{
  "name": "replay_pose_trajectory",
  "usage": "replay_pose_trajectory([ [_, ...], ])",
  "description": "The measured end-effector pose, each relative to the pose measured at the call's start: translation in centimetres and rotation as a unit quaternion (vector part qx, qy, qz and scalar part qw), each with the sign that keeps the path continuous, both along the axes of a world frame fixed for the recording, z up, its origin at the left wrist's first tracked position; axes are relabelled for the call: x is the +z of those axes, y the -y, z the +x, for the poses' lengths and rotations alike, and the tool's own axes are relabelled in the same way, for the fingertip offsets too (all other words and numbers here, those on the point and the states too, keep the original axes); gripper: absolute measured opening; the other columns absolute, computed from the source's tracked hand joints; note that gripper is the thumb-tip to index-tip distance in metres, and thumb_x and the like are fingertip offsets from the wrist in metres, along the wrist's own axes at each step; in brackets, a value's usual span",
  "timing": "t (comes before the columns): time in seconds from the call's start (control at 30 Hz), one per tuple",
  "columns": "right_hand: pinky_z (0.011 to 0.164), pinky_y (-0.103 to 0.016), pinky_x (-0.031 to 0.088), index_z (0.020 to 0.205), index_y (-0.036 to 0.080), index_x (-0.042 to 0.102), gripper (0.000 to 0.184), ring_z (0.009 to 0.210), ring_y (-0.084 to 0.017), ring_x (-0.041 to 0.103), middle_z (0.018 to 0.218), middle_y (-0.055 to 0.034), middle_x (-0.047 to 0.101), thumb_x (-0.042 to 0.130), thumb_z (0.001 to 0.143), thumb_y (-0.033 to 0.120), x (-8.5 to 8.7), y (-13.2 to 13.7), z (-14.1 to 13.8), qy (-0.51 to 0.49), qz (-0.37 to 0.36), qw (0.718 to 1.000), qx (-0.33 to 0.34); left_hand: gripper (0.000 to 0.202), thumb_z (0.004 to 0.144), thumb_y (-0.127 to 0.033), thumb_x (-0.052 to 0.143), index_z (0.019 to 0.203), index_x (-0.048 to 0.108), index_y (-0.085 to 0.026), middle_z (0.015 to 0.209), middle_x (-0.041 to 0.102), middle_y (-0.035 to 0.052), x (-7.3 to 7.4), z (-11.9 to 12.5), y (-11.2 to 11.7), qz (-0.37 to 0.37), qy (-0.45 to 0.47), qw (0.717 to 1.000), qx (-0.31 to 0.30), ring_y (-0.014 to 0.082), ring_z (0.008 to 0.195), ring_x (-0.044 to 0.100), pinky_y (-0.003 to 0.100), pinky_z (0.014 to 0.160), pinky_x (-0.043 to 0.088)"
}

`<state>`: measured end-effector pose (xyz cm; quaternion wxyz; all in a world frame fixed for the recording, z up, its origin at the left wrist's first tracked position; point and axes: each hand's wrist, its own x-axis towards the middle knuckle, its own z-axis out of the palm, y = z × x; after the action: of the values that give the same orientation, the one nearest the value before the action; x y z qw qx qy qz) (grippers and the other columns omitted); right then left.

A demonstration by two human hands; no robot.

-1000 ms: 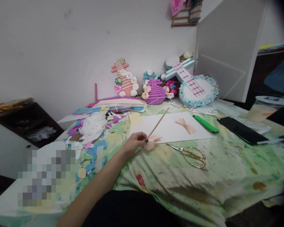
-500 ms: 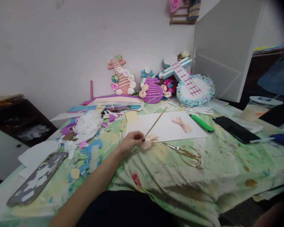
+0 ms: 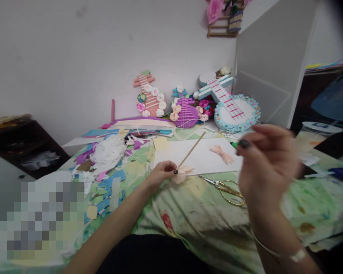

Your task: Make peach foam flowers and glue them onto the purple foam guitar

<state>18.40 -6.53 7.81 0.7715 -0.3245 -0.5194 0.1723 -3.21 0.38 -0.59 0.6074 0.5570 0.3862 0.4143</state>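
Note:
My left hand is closed in a pinch around the lower end of a thin wooden stick, which points up and away to the right. At its fingertips is a bunched peach paper flower. Pale string shows just below that hand. My right hand is raised at the right, above the table, slightly blurred. Its fingers are curled, with thumb and forefinger close together; anything between them is too unclear to make out. Gold-handled scissors lie between the hands. On the white sheet rests a tied peach paper piece.
White string is heaped at left, near blue paper scraps. Decorated paper instruments, including a round blue-and-white one, lean along the wall. A dark phone and a lidded tub are at right, partly behind my right hand.
My right hand has come up from the lower right edge into view, covering part of the green object and the dark phone. My left hand keeps hold of the stick and flower.

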Motion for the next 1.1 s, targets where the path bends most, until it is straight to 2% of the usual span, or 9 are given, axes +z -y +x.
replay_pose_trajectory([
  [0.1,0.053,-0.024,0.040,0.109,0.022,0.048,0.056,0.060,-0.009,0.047,0.081,0.0026,0.050,0.076,0.064,0.037,-1.4,-4.6,-0.6,0.020,-0.151,0.988,0.024,0.027,0.057,-0.029,0.079,0.069,0.062,-0.012,0.063,0.058,-0.0002,-0.1,-0.1,-0.1,0.003,-0.003,1.000,0.001,0.0084,0.058,0.050,0.021,0.057,0.034],
  [0.17,0.051,-0.025,0.036,0.110,0.020,0.049,0.059,0.058,-0.011,0.046,0.075,0.0031,0.051,0.074,0.063,0.045,-2.8,-7.2,-1.1,0.075,-0.242,0.966,0.047,0.027,0.058,-0.029,0.079,0.070,0.062,-0.012,0.064,0.058,-0.0005,-0.3,-0.1,-0.1,0.006,-0.005,1.000,-0.001,0.0081,0.058,0.049,0.021,0.056,0.034],
  [0.27,0.056,-0.026,0.035,0.086,0.016,0.062,0.036,0.061,-0.012,0.047,0.069,0.0002,0.054,0.063,0.074,0.049,-4.8,-8.7,-2.1,0.165,-0.249,0.938,0.175,0.028,0.058,-0.029,0.079,0.070,0.061,-0.012,0.064,0.057,-0.0007,-0.3,-0.1,-0.1,0.009,-0.011,1.000,-0.004,0.0077,0.057,0.048,0.020,0.055,0.033],
  [0.33,0.059,-0.026,0.036,0.072,0.014,0.064,0.036,0.061,-0.012,0.047,0.066,-0.0014,0.055,0.056,0.079,0.049,-5.6,-8.6,-2.6,0.174,-0.239,0.924,0.242,0.028,0.057,-0.029,0.079,0.070,0.061,-0.011,0.063,0.056,-0.0008,-0.1,0.0,0.0,0.007,-0.016,1.000,-0.002,0.0075,0.057,0.047,0.020,0.055,0.032],
  [0.43,0.059,-0.025,0.035,0.071,0.014,0.065,0.038,0.058,-0.011,0.045,0.060,0.0001,0.052,0.055,0.080,0.049,-6.3,-8.4,-2.8,0.152,-0.233,0.919,0.278,0.029,0.057,-0.030,0.079,0.070,0.061,-0.011,0.064,0.056,-0.0009,0.2,0.1,0.1,0.001,-0.020,1.000,-0.001,0.0077,0.057,0.047,0.020,0.055,0.032],
  [0.73,0.052,-0.023,0.032,0.067,0.015,0.063,0.028,0.051,-0.008,0.039,0.052,0.0029,0.046,0.062,0.076,0.041,-6.2,-9.8,-0.9,-0.026,-0.211,0.957,0.196,0.027,0.056,-0.026,0.080,0.069,0.062,-0.010,0.063,0.058,-0.0004,0.2,0.0,0.2,-0.013,-0.013,1.000,0.006,0.0076,0.057,0.050,0.020,0.056,0.035],
  [0.9,0.047,-0.022,0.035,0.053,0.018,0.044,0.036,0.047,-0.007,0.042,0.053,0.0033,0.044,0.058,0.078,0.040,-5.6,-9.8,0.4,-0.126,-0.194,0.959,0.165,0.025,0.057,-0.024,0.079,0.071,0.063,-0.011,0.066,0.060,0.0006,-0.1,-0.3,-0.1,-0.031,0.028,0.999,0.017,0.0082,0.059,0.054,0.020,0.059,0.040],
  [1.0,0.040,-0.022,0.027,0.057,0.017,0.048,0.031,0.040,-0.007,0.037,0.053,0.0025,0.048,0.054,0.080,0.038,-5.5,-9.0,0.2,0.008,-0.255,0.940,0.226,0.026,0.056,-0.023,0.079,0.072,0.063,-0.011,0.066,0.061,0.0008,-0.2,-0.5,-0.2,-0.046,0.048,0.998,0.019,0.0089,0.058,0.056,0.021,0.059,0.043],
  [1.1,0.046,-0.021,0.029,0.080,0.016,0.065,0.013,0.047,-0.007,0.039,0.060,0.0027,0.052,0.060,0.074,0.026,-5.8,-8.2,-0.7,0.220,-0.224,0.918,0.243,0.028,0.055,-0.022,0.080,0.074,0.062,-0.012,0.066,0.061,0.0005,0.1,-0.7,-0.3,-0.065,0.064,0.995,0.036,0.0089,0.057,0.056,0.021,0.058,0.044],
])
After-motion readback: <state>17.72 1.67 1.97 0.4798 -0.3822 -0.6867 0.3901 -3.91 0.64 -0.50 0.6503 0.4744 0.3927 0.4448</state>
